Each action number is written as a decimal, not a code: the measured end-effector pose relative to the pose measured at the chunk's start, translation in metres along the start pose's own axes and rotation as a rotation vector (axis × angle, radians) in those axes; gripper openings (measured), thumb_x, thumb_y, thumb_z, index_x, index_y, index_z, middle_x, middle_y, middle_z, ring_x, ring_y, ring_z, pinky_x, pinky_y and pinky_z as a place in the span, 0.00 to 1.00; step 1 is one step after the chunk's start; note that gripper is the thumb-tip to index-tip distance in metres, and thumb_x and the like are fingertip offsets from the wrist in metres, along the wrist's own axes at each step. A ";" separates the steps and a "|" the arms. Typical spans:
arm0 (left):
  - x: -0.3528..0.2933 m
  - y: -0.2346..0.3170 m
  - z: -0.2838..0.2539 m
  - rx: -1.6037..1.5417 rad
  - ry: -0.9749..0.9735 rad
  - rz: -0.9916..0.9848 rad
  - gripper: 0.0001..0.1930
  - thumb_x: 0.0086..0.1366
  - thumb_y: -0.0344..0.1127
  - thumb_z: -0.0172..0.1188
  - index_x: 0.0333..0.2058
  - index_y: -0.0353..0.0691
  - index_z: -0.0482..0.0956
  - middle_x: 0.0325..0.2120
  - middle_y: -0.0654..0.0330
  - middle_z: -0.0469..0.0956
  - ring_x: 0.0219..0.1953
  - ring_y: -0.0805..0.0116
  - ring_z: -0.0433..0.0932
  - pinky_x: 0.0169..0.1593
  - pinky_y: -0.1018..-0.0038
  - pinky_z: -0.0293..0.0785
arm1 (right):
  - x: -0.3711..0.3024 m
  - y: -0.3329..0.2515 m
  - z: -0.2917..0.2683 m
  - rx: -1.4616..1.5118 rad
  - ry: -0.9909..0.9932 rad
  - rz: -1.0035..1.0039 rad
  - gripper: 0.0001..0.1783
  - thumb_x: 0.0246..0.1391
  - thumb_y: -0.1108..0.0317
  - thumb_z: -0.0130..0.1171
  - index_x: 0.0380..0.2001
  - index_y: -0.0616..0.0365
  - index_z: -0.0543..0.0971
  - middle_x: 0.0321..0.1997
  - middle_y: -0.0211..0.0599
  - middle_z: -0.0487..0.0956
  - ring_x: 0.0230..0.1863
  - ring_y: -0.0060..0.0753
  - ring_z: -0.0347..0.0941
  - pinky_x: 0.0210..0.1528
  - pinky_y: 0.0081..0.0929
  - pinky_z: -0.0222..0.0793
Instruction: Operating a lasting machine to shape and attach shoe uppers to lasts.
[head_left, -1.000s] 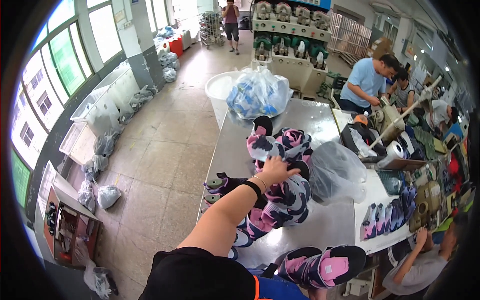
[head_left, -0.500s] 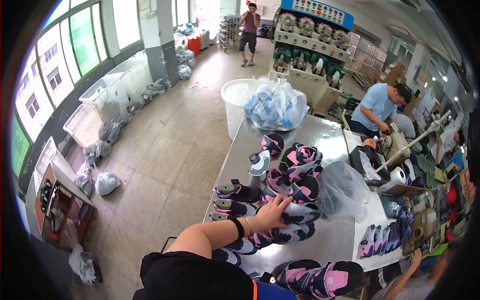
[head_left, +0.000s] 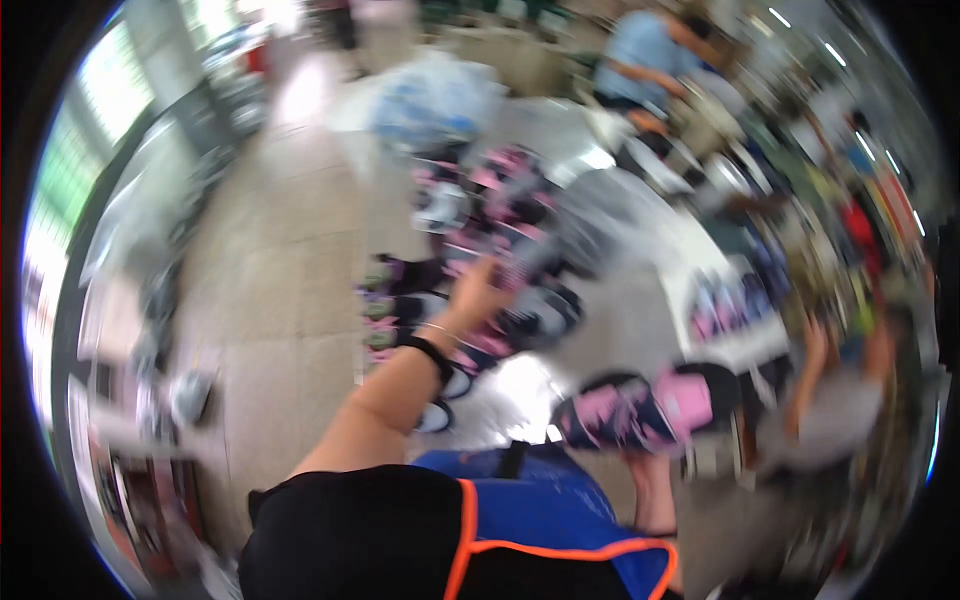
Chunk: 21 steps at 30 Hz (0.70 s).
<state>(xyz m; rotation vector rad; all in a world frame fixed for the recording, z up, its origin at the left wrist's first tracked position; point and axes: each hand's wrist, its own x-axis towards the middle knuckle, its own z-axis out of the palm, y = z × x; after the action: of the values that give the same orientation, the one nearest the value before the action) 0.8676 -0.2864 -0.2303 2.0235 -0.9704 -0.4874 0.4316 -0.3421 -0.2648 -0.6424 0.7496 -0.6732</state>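
Everything is smeared by motion. My left hand (head_left: 482,292) reaches over the metal table, its fingers at a cluster of navy, pink and grey shoe uppers (head_left: 535,315); their exact grip is blurred. Close to my front, my right hand (head_left: 650,468) comes up from below and holds a bunch of pink and navy shoe uppers (head_left: 630,408), which hides its fingers. More uppers in a row (head_left: 400,305), with olive linings, lie left of my left hand. Beyond them sits a pile of pink and dark uppers (head_left: 510,185).
A clear bag with blue contents (head_left: 435,100) stands at the table's far end. An empty-looking clear plastic bag (head_left: 610,215) lies right of the pile. Small uppers (head_left: 730,300) stand on a white side table. A person in light blue (head_left: 645,65) and another in grey (head_left: 825,420) sit at right.
My view has swung, so the table appears higher and further left. My right hand and forearm now show beneath the near uppers. My left hand stays among the uppers on the table.
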 end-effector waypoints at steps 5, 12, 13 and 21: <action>-0.008 0.049 0.042 -0.117 0.190 0.406 0.26 0.52 0.36 0.67 0.49 0.34 0.71 0.39 0.48 0.75 0.41 0.53 0.76 0.47 0.63 0.71 | -0.078 -0.034 0.011 -0.182 0.314 0.007 0.20 0.59 0.50 0.54 0.50 0.48 0.76 0.39 0.32 0.82 0.33 0.31 0.79 0.27 0.27 0.75; -0.198 0.270 0.096 -0.601 0.003 0.849 0.25 0.59 0.21 0.63 0.54 0.30 0.66 0.48 0.55 0.75 0.47 0.69 0.75 0.50 0.74 0.71 | -0.199 -0.005 -0.052 -0.096 0.459 -0.051 0.21 0.61 0.55 0.52 0.51 0.58 0.75 0.41 0.41 0.82 0.38 0.40 0.82 0.33 0.39 0.83; -0.214 0.287 0.095 -0.543 -0.116 0.919 0.24 0.60 0.20 0.61 0.54 0.29 0.66 0.49 0.53 0.74 0.48 0.68 0.74 0.51 0.74 0.71 | -0.213 0.000 -0.051 -0.056 0.495 -0.066 0.21 0.61 0.57 0.52 0.51 0.59 0.74 0.42 0.42 0.82 0.38 0.41 0.82 0.32 0.39 0.83; -0.453 0.372 0.224 -0.061 -0.748 1.650 0.20 0.36 0.26 0.68 0.32 0.42 0.74 0.56 0.49 0.69 0.39 0.53 0.74 0.43 0.62 0.66 | -0.386 0.059 -0.131 0.149 0.904 -0.214 0.22 0.57 0.68 0.54 0.56 0.59 0.70 0.42 0.47 0.80 0.31 0.42 0.81 0.25 0.35 0.80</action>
<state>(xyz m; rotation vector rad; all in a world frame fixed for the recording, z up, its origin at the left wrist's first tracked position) 0.2710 -0.1845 -0.0641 0.3890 -2.5149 -0.2583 0.1363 -0.0575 -0.2311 -0.2551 1.4557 -1.2306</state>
